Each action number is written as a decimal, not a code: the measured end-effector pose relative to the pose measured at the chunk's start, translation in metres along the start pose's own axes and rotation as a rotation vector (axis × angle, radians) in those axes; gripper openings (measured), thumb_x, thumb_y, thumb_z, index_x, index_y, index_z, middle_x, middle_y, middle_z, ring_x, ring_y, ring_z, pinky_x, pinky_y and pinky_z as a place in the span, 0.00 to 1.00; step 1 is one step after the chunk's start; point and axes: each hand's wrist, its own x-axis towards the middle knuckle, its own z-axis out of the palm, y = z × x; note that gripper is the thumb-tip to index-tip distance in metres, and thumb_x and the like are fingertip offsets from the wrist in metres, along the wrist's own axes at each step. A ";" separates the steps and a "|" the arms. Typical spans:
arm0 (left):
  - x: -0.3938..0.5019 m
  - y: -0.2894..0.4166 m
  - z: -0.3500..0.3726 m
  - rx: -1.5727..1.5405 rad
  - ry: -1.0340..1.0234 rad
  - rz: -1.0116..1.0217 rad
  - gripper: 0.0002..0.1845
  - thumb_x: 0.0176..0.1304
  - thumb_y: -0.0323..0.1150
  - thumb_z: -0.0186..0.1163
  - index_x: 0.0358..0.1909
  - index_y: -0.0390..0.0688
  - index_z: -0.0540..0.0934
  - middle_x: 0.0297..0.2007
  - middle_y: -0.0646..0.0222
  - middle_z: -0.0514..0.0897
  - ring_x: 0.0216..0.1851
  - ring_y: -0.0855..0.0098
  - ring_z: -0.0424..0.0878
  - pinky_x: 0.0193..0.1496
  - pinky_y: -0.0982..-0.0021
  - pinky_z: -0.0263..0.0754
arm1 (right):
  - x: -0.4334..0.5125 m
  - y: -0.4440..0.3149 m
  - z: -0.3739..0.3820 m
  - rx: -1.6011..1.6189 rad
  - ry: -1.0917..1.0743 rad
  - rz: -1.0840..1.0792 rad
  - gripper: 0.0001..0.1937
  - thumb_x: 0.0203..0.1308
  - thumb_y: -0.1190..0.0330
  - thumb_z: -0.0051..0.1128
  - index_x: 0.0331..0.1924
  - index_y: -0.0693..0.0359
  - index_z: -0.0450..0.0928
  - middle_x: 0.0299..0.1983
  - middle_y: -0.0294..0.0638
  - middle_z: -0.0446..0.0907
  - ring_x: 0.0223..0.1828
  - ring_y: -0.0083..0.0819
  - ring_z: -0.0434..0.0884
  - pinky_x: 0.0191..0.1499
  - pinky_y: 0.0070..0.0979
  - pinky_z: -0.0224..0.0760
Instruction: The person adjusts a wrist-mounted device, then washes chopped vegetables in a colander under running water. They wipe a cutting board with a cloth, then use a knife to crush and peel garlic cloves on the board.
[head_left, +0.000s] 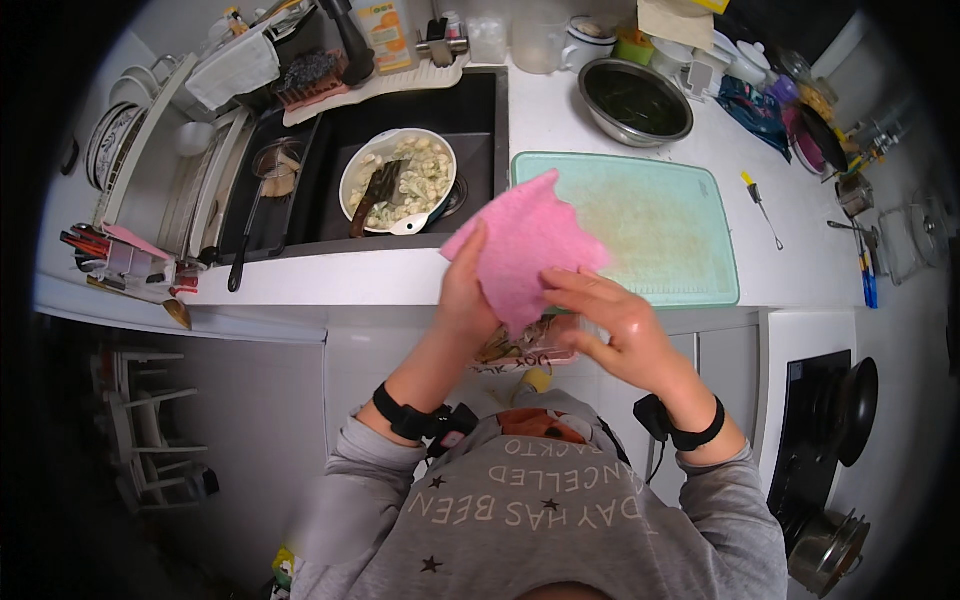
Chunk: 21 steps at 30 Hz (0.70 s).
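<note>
A pink cloth (529, 244) is spread between my hands, above the near-left corner of a pale green cutting board (660, 225). My left hand (466, 289) grips the cloth's left side, partly behind it. My right hand (615, 322) lies against the cloth's lower right edge, fingers spread; whether they pinch it I cannot tell. Left of the board, in the dark sink (480, 105), sits a white colander (452, 161) with pale chopped food (420, 176) and a dark-bladed, brown-handled utensil (379, 195).
Behind the board stands a steel bowl (679, 137) of dark liquid. A yellow-handled kitchen tool (757, 199) lies to the right. A strainer (277, 161) rests at the sink's left, near the dish rack (142, 142). An open bin (566, 352) stands below the counter edge.
</note>
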 end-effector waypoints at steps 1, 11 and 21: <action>0.000 0.008 -0.001 -0.053 -0.042 0.035 0.26 0.71 0.46 0.40 0.63 0.40 0.64 0.59 0.58 0.71 0.60 0.58 0.70 0.63 0.56 0.64 | -0.001 0.005 -0.002 0.089 0.016 0.077 0.19 0.53 0.67 0.63 0.49 0.63 0.77 0.52 0.47 0.77 0.50 0.44 0.79 0.50 0.35 0.74; -0.002 0.101 -0.072 0.055 0.561 0.403 0.24 0.68 0.40 0.49 0.61 0.36 0.65 0.59 0.56 0.72 0.58 0.57 0.72 0.63 0.55 0.65 | 0.007 0.031 0.007 0.152 -0.060 0.242 0.13 0.55 0.70 0.61 0.44 0.64 0.79 0.47 0.47 0.81 0.46 0.44 0.80 0.46 0.30 0.74; 0.003 0.242 -0.179 0.033 0.718 0.775 0.25 0.60 0.29 0.46 0.61 0.33 0.64 0.59 0.51 0.70 0.60 0.51 0.69 0.65 0.49 0.62 | 0.053 0.013 0.033 0.187 -0.132 0.346 0.12 0.56 0.70 0.60 0.43 0.65 0.80 0.43 0.48 0.81 0.41 0.46 0.80 0.45 0.31 0.74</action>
